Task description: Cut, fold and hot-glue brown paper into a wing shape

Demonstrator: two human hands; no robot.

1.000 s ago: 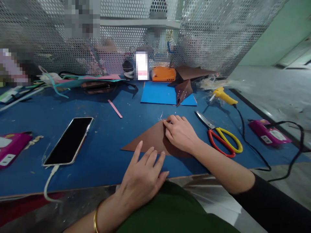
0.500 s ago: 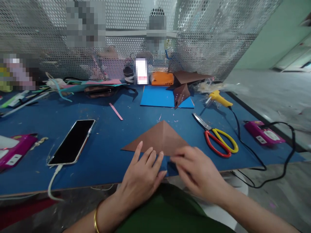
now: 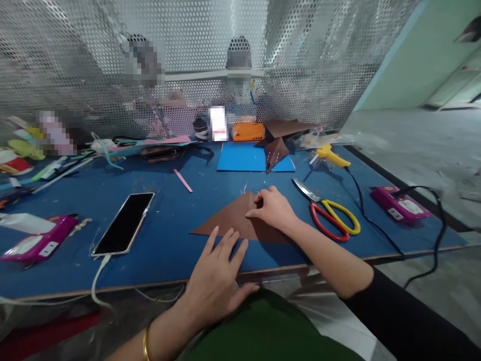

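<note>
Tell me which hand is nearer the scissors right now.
Right. The right hand rests on the brown paper's top corner, just left of the scissors. The left hand lies flat at the paper's lower edge, farther from them.

Both my hands are bare, with no gloves or rings that I can see. Just behind my left hand (image 3: 216, 283), a thin gold bangle (image 3: 145, 345) circles the wrist. Behind my right hand (image 3: 276, 209) the forearm is uncovered up to a black sleeve (image 3: 406, 321) pushed back near the elbow. Between my arms, close to me, shows the dark green cloth (image 3: 270, 331) I wear.
</note>
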